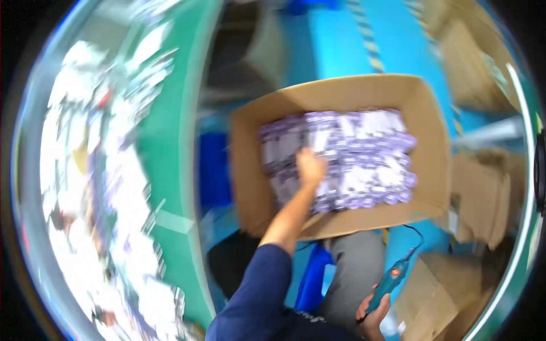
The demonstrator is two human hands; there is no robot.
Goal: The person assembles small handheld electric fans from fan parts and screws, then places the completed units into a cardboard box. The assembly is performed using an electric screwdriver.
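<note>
My left hand (311,166) reaches down into a large open cardboard box (341,90), over rows of small purple-and-white packed items (369,153). It is smeared by motion, so I cannot tell whether its fingers grip one of them. Low at the right, beside my grey-clad leg, my right hand (375,314) is closed around a teal corded hand tool (391,282) with an orange button. A dark cord runs from the tool's upper end toward the box. The tool's exact kind is unclear.
A green-topped bench (165,170) on the left carries a blurred heap of white pieces (114,227). Blue plastic bins (215,170) stand between bench and box. More cardboard boxes (478,193) are on the right, over a blue floor (335,40) with striped tape.
</note>
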